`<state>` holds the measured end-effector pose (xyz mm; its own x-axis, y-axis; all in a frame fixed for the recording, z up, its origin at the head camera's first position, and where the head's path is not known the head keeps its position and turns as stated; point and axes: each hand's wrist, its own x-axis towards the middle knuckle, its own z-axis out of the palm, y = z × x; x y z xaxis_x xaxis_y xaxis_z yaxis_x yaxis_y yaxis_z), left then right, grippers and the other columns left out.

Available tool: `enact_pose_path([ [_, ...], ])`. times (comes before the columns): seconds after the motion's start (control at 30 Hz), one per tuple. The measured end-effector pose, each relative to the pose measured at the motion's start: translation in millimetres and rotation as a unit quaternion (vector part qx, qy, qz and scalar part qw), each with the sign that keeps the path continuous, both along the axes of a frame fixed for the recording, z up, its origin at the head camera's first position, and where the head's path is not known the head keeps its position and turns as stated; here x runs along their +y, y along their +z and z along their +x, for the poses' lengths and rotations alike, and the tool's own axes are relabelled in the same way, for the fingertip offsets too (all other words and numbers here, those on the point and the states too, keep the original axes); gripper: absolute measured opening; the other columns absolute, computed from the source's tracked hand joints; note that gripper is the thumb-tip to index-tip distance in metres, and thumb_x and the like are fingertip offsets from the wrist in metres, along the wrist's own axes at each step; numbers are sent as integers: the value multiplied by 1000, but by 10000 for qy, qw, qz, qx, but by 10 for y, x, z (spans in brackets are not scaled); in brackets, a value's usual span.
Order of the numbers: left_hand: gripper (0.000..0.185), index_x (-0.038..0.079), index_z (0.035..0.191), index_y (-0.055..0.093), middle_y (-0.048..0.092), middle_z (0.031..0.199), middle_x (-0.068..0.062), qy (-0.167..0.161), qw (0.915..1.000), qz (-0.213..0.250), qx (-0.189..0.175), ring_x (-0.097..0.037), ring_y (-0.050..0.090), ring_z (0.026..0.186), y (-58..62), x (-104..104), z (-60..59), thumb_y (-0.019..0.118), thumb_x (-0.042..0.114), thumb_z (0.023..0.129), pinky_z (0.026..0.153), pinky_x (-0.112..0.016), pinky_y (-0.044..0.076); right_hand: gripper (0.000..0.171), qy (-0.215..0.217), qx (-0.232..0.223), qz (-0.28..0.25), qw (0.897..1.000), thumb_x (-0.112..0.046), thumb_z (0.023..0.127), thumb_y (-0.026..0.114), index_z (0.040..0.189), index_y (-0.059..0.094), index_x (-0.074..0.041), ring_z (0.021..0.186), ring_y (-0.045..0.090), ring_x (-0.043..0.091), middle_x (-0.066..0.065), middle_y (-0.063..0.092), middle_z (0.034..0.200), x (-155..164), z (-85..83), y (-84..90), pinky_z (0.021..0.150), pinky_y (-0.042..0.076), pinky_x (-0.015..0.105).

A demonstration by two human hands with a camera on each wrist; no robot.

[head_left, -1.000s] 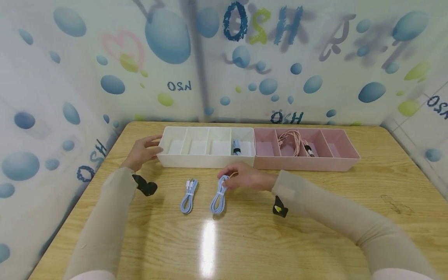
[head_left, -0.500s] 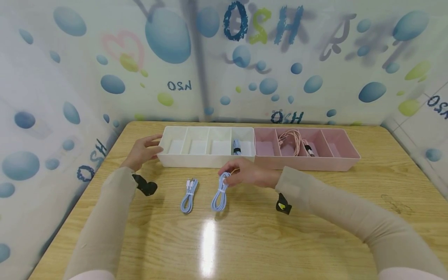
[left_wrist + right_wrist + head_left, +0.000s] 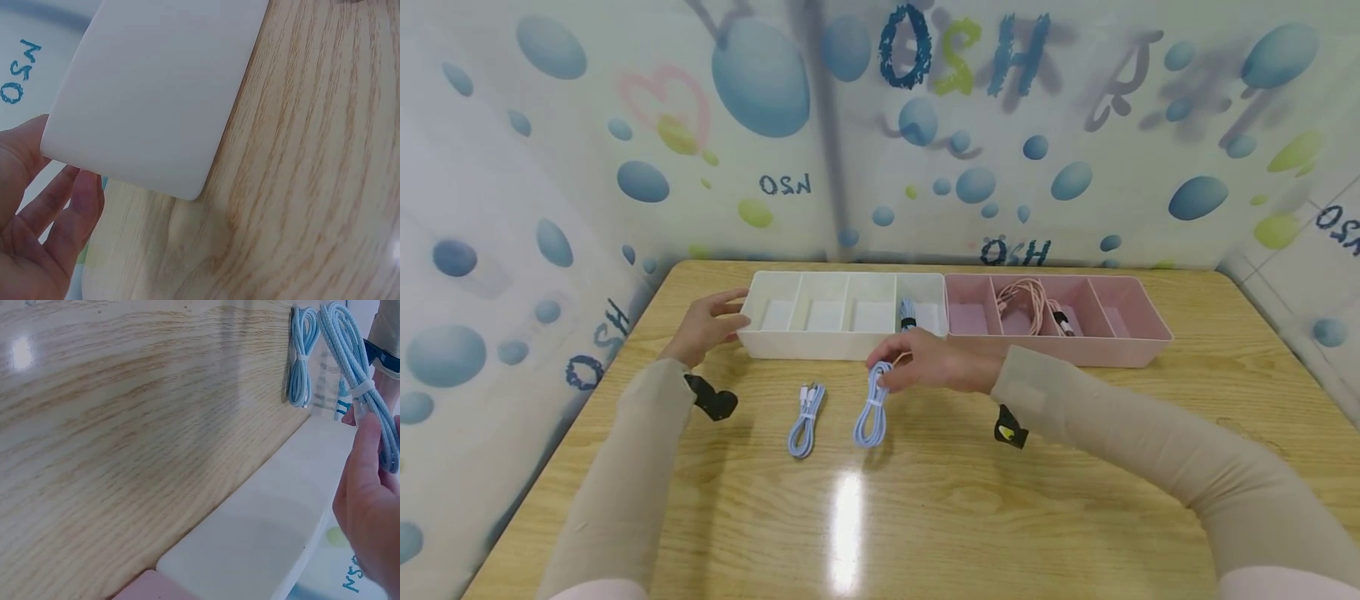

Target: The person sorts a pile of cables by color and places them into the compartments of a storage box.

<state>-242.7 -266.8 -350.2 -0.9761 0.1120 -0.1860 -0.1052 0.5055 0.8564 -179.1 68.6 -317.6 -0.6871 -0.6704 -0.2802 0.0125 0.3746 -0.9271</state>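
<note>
Pinched at its upper end by my right hand [image 3: 928, 360], a coiled light-blue charging cable [image 3: 870, 425] with a pale tie hangs over the table before the white box [image 3: 827, 347]. In the right wrist view, thumb and fingers grip this cable's loops [image 3: 345, 353]. A second light-blue coiled cable [image 3: 803, 429] lies on the table to its left. My left hand [image 3: 703, 327] touches the left end of the white box with extended fingers. The white box has several compartments; its rightmost holds a blue cable bundle [image 3: 907, 307] with a black strap.
A pink divided box [image 3: 1060, 352] adjoins the white one on the right. Inside it are a loose pink cable [image 3: 1033, 296] and a bundle with a black strap [image 3: 1062, 322]. Behind the wooden table [image 3: 985, 533] rises a patterned curtain [image 3: 880, 167].
My right hand has lifted the held cable slightly, away from me toward the white box's front wall. The left hand, both boxes and the other cable stay in place.
</note>
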Motion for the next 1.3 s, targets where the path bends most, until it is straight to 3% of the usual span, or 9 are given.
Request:
enact_pose_path([
  [0.17,56,9,139,28,34,135,-23,21,10000,-24,9,-35,41,115,-14,-17,-7,52,10,88,87,-46,41,26,25,-73,76,9999,-3,84,57,110,56,-1,85,56,18,10,56,95,-13,-13,38,81,46,37],
  [0.43,57,8,139,28,34,135,-23,11,10000,-29,54,-35,41,115,-21,-23,6,52,11,88,86,-45,42,26,-335,125,217,9991,0,81,61,106,59,1,79,56,18,10,55,95,-39,-52,89,78,48,37],
  [0.77,55,9,139,30,34,135,-22,7,10000,19,61,-34,41,115,-17,4,7,53,11,88,87,-45,41,26,-168,495,39,9986,-1,83,58,109,57,3,84,55,19,11,57,95,1,-117,194,76,49,31],
  [1.3,56,9,139,30,34,135,-22,11,10000,54,53,-34,40,115,-12,4,8,53,11,88,88,-46,40,31,-321,676,109,9971,-5,86,55,116,52,4,88,59,21,13,57,100,63,-312,369,82,46,34],
])
